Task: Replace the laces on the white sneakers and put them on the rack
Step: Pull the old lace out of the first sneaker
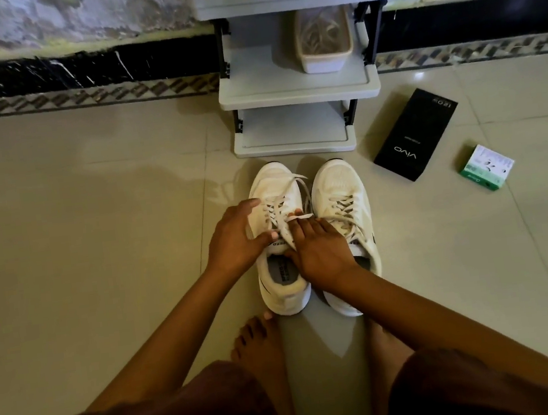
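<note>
The floor [96, 229] is made of big, pale, shiny tiles, and a dark band with a pattern runs along the bottom of the wall at the back. A small grey rack [297, 89] with flat shelves stands against that wall. On its middle shelf sits a clear tub [323, 41] with pale stringy things inside, maybe laces, but it is too blurry to tell. Two white sneakers stand side by side on the floor just in front of the rack, toes pointing at it. The left sneaker [272, 187] has its lace [292, 182] loose, with ends trailing over the toe. The left hand [235, 239] rests on the side of this shoe, fingers spread and curved over it. The right hand [319, 246] reaches across, and its fingers pinch the lace near the top of the tongue. The right sneaker [341, 192] is still laced up, and the right wrist hides part of it. To the right of the shoes a long black box [415, 134] lies flat on the tiles. A small green and white box [487, 167] lies a bit further right. Two bare feet and two knees show at the bottom.
</note>
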Demonstrator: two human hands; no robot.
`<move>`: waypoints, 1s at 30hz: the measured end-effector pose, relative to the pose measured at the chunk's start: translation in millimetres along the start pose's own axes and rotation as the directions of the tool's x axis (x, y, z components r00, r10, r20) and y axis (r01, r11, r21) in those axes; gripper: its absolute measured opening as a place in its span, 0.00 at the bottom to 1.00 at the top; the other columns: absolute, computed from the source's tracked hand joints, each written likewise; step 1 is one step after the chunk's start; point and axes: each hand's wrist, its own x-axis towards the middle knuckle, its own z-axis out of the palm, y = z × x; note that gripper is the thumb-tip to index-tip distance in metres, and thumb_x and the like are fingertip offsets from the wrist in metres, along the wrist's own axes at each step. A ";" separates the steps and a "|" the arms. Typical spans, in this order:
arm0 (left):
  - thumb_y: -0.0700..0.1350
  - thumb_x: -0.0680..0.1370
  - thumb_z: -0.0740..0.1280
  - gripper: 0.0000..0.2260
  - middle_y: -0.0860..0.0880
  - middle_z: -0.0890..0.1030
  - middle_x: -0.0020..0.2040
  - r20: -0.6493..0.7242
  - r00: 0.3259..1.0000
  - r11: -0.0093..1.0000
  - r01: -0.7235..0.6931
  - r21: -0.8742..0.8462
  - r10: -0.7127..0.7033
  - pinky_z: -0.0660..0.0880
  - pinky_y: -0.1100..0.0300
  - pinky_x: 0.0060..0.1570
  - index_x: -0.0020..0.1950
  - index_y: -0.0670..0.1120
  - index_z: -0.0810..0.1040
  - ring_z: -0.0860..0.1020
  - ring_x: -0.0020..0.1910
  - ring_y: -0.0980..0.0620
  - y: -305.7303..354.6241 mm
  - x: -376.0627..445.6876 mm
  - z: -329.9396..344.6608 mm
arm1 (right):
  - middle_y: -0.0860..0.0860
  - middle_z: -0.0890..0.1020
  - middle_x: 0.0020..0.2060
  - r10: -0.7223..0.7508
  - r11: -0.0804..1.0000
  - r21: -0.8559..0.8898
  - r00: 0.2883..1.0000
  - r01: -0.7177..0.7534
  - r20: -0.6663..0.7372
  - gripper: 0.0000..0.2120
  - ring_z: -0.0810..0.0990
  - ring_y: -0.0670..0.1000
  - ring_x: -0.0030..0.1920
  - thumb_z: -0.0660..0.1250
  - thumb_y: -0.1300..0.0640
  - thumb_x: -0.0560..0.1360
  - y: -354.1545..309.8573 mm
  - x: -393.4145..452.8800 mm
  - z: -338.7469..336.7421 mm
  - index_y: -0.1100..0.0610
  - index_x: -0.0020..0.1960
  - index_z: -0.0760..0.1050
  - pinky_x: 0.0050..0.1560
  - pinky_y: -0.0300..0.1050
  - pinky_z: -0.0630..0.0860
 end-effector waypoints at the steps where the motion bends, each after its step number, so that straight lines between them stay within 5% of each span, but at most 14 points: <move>1: 0.46 0.70 0.75 0.25 0.46 0.77 0.60 0.016 0.999 0.999 0.042 0.001 -0.042 0.74 0.53 0.54 0.65 0.47 0.74 0.77 0.54 0.48 -1.2 -1.3 0.8 | 0.57 0.60 0.74 0.001 1.000 -0.002 1.000 -0.001 0.000 0.29 0.57 0.55 0.74 0.48 0.44 0.81 0.3 0.0 -0.1 0.59 0.76 0.50 0.74 0.49 0.49; 7: 0.44 0.72 0.72 0.15 0.47 0.81 0.54 -0.096 0.995 0.999 0.031 0.027 -0.029 0.74 0.60 0.48 0.59 0.45 0.80 0.80 0.46 0.50 -0.4 -14.7 17.5 | 0.57 0.60 0.74 0.009 1.000 -0.026 1.000 -0.009 0.000 0.29 0.59 0.55 0.74 0.48 0.43 0.81 0.3 -1.7 -0.1 0.59 0.76 0.50 0.73 0.48 0.50; 15: 0.40 0.71 0.73 0.07 0.48 0.75 0.58 -0.169 0.977 0.974 0.090 -0.210 -0.127 0.68 0.64 0.53 0.47 0.42 0.81 0.74 0.59 0.51 -6.9 -11.3 20.6 | 0.57 0.61 0.73 0.011 0.999 -0.037 1.000 -0.011 -0.001 0.29 0.60 0.55 0.73 0.49 0.43 0.81 -0.1 -2.3 -2.0 0.60 0.75 0.52 0.73 0.47 0.51; 17: 0.41 0.69 0.74 0.08 0.49 0.72 0.60 -0.215 0.975 0.984 0.022 -0.176 -0.061 0.67 0.64 0.53 0.47 0.44 0.80 0.72 0.61 0.52 -5.5 -13.7 19.4 | 0.57 0.62 0.73 0.007 0.999 -0.036 1.000 -0.007 -0.014 0.29 0.61 0.55 0.73 0.49 0.43 0.81 -0.1 -2.4 -1.6 0.59 0.75 0.53 0.73 0.47 0.52; 21: 0.47 0.69 0.75 0.16 0.48 0.70 0.65 -0.064 0.998 1.000 -0.008 0.017 0.009 0.67 0.61 0.55 0.55 0.47 0.79 0.68 0.63 0.50 7.6 -7.2 22.1 | 0.56 0.64 0.72 -0.005 1.000 -0.031 0.999 0.004 -0.043 0.27 0.62 0.54 0.72 0.48 0.45 0.82 0.2 -2.8 -1.1 0.59 0.74 0.55 0.72 0.46 0.52; 26: 0.41 0.72 0.71 0.02 0.47 0.78 0.53 -0.109 0.994 0.998 0.003 -0.057 -0.009 0.69 0.61 0.51 0.43 0.46 0.82 0.76 0.55 0.49 18.2 7.1 12.9 | 0.57 0.61 0.74 0.001 1.000 -0.012 0.999 -0.001 -0.035 0.29 0.61 0.55 0.73 0.49 0.43 0.81 0.8 -3.0 -1.2 0.59 0.75 0.53 0.73 0.46 0.52; 30: 0.46 0.72 0.72 0.16 0.53 0.77 0.50 -0.046 0.998 0.998 0.041 0.055 -0.039 0.73 0.57 0.47 0.58 0.50 0.75 0.76 0.49 0.52 16.7 7.0 3.9 | 0.57 0.61 0.74 -0.002 1.000 0.000 0.999 0.002 -0.035 0.29 0.60 0.55 0.73 0.49 0.43 0.81 0.0 -2.6 -0.6 0.60 0.75 0.53 0.73 0.47 0.51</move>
